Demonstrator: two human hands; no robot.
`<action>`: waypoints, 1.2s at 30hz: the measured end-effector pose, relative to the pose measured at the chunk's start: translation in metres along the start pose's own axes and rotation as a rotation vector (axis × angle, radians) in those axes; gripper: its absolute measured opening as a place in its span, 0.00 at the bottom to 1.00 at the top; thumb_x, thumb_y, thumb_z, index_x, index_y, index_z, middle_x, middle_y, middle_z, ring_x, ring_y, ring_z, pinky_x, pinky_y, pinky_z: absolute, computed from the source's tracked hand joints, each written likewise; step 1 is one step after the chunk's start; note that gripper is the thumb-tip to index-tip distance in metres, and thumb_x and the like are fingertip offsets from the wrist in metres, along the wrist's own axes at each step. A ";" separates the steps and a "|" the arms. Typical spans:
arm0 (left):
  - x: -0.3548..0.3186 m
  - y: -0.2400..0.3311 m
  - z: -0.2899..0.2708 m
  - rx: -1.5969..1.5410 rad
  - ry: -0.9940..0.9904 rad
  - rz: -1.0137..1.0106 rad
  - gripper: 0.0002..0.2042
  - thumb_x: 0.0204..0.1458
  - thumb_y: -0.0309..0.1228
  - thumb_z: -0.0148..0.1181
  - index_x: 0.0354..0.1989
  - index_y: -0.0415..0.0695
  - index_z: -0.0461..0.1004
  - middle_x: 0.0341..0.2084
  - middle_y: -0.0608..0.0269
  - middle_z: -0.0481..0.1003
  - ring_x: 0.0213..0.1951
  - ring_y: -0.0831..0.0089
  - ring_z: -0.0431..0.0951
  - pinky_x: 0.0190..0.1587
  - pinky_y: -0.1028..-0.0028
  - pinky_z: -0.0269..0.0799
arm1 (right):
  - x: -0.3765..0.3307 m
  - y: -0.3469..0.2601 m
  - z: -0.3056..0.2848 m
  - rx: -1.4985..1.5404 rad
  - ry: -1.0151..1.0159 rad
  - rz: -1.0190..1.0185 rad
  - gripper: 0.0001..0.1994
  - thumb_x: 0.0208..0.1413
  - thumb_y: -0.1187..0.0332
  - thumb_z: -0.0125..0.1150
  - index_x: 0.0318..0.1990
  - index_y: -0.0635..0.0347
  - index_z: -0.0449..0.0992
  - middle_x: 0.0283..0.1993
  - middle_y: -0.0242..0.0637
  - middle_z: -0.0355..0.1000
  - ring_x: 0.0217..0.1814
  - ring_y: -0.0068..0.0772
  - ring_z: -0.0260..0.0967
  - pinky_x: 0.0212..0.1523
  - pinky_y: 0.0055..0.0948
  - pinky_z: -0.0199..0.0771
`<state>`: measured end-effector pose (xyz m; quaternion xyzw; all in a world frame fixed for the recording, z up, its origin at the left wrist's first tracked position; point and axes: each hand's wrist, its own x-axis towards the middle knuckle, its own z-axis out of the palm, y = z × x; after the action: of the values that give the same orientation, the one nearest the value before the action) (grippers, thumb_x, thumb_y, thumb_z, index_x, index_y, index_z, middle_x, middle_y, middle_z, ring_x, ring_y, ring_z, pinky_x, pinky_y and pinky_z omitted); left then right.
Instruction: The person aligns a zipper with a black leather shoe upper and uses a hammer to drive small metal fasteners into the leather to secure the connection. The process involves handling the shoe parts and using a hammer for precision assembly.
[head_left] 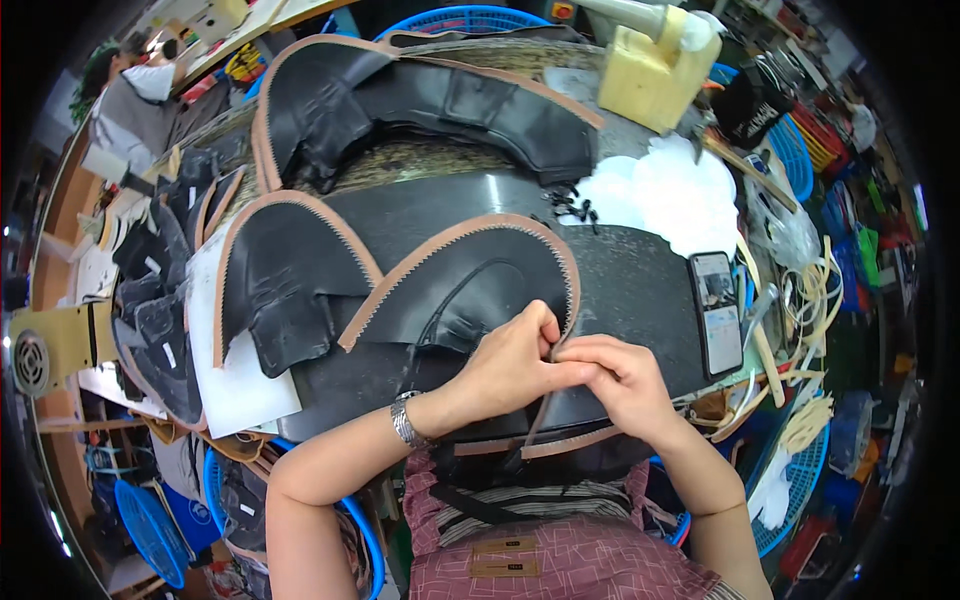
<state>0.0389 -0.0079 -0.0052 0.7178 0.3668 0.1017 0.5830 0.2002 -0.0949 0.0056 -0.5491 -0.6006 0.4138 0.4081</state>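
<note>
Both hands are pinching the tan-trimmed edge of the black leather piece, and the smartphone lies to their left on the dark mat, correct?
Not quite. The head view shows the smartphone lying to their right. Left hand and right hand do pinch the black leather piece's tan-trimmed edge.

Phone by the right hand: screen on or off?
On. The phone lies flat on the black work surface, its screen lit with an image.

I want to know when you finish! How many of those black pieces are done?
Two trimmed pieces lie finished-looking at the left. Both hands, left hand and right hand, pinch the tan edging on a third black piece. A stack of black pieces waits further left.
</note>
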 end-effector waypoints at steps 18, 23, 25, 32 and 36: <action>-0.017 0.012 0.016 0.372 0.150 0.160 0.13 0.45 0.33 0.65 0.23 0.38 0.69 0.20 0.61 0.67 0.20 0.73 0.67 0.25 0.75 0.64 | 0.007 0.027 0.008 0.585 0.183 0.421 0.15 0.58 0.70 0.55 0.49 0.68 0.64 0.34 0.32 0.71 0.36 0.17 0.68 0.35 0.20 0.71; 0.003 -0.016 0.003 -0.459 -0.118 -0.046 0.08 0.54 0.31 0.57 0.27 0.39 0.70 0.25 0.70 0.68 0.29 0.83 0.67 0.33 0.78 0.64 | 0.011 0.025 0.002 0.565 0.177 0.398 0.11 0.57 0.70 0.56 0.43 0.66 0.68 0.29 0.29 0.69 0.30 0.15 0.66 0.29 0.18 0.70; 0.002 -0.020 0.000 -0.681 -0.107 -0.014 0.07 0.56 0.30 0.55 0.28 0.41 0.70 0.27 0.73 0.68 0.31 0.85 0.66 0.36 0.80 0.63 | 0.011 0.032 -0.004 0.480 0.131 0.371 0.09 0.57 0.70 0.57 0.41 0.65 0.69 0.29 0.30 0.68 0.27 0.16 0.66 0.26 0.17 0.69; -0.004 -0.032 -0.009 -1.087 -0.046 -0.046 0.05 0.58 0.28 0.51 0.30 0.44 0.68 0.28 0.72 0.69 0.31 0.86 0.67 0.38 0.83 0.65 | 0.016 0.013 0.001 -0.368 0.460 -0.271 0.06 0.49 0.77 0.58 0.36 0.63 0.73 0.32 0.42 0.72 0.31 0.41 0.72 0.32 0.31 0.72; -0.003 -0.033 -0.009 -1.087 -0.004 -0.010 0.06 0.58 0.26 0.49 0.27 0.44 0.66 0.28 0.71 0.70 0.29 0.87 0.68 0.34 0.84 0.65 | 0.014 0.021 0.018 -0.325 0.180 -0.080 0.10 0.46 0.76 0.60 0.38 0.64 0.72 0.38 0.43 0.72 0.38 0.48 0.72 0.36 0.38 0.73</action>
<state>0.0183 -0.0015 -0.0322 0.3114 0.2639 0.2726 0.8713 0.1887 -0.0802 -0.0197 -0.6185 -0.6418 0.2439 0.3823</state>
